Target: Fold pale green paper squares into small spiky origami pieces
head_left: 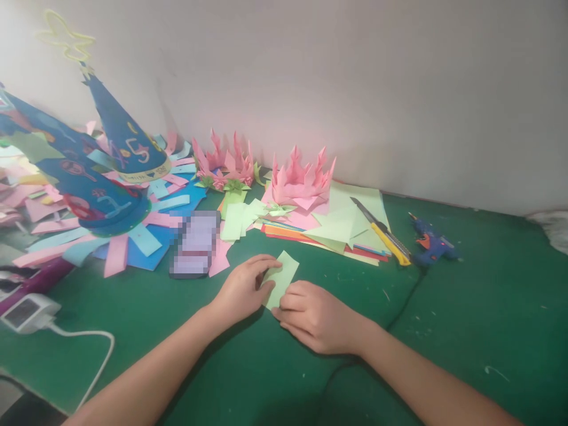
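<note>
A small light green paper [283,276] lies at a tilt on the green table, between my two hands. My left hand [248,285] has its fingers and thumb on the paper's left side, gripping it. At the paper's lower right, my right hand [313,316] is closed, its fingertips pinching the lower corner. Behind the paper, a stack of coloured sheets [341,225] carries a folded pink paper crown [304,180]. Another pink crown [225,163] with green leaves stands to its left.
A yellow cutter [390,241] rests partly on the sheets, beside a blue glue gun [432,244] with its cord. A phone [195,244], blue decorated cones [128,133], paper strips [144,239] and a white charger [31,312] are at the left.
</note>
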Demonstrator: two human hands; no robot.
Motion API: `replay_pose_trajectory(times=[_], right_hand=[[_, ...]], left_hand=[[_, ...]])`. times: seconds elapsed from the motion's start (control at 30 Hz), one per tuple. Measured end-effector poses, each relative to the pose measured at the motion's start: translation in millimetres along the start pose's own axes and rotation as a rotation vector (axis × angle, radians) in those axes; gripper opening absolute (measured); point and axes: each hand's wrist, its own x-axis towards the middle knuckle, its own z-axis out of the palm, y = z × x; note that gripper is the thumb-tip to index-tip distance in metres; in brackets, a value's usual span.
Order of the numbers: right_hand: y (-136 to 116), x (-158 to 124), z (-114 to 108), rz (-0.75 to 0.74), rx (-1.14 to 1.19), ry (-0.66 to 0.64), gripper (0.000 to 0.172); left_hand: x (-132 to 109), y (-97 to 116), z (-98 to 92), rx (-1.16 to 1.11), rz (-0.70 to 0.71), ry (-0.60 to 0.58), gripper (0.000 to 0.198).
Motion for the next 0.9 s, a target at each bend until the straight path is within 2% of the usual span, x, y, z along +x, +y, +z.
replay_pose_trajectory(times=[0.07, 0.13, 0.2, 0.27, 0.3, 0.37, 0.43, 0.63, 0.73, 0.9], right_hand=[[1.0, -0.6, 0.3, -0.014, 0.073, 0.014, 0.024], [4.7, -1.7, 0.4, 0.030, 0.138, 0.103, 0.020], [10.6, -3.1, 0.6, 0.186, 0.140, 0.286, 0.018], [18.1, -4.9, 1.4, 0.416, 0.071, 0.500, 0.017], [22.0, -5.9, 2.1, 0.499, 0.038, 0.561, 0.022], [28.7, -7.8, 4.0, 0.593, 0.030, 0.561, 0.037], [32.8, -9.2, 6.1, 0.617, 0.052, 0.520, 0.040], [31.5, -10.7, 9.3, 0.630, 0.062, 0.504, 0.045], [29.8, -10.9, 8.9, 0.615, 0.055, 0.490, 0.051], [28.8, -10.0, 6.3, 0.559, 0.023, 0.478, 0.050]], left_hand=[[0.3, -0.7, -0.3, 0.004, 0.014, -0.012, 0.036], [0.8, -0.5, -1.1, 0.011, 0.044, -0.012, 0.037], [1.1, 0.7, -2.5, 0.016, 0.081, -0.021, 0.038], [1.1, 2.6, -3.8, 0.013, 0.107, -0.044, 0.039], [1.0, 3.4, -4.2, 0.006, 0.117, -0.057, 0.039], [0.6, 4.2, -4.2, -0.023, 0.124, -0.057, 0.038], [0.6, 3.3, -3.1, -0.071, 0.098, -0.025, 0.037], [4.2, -3.5, 0.4, -0.242, -0.031, 0.112, 0.027], [6.0, -3.8, -0.5, -0.266, -0.048, 0.136, 0.023], [6.4, -4.2, -1.8, -0.284, -0.087, 0.163, 0.019]])
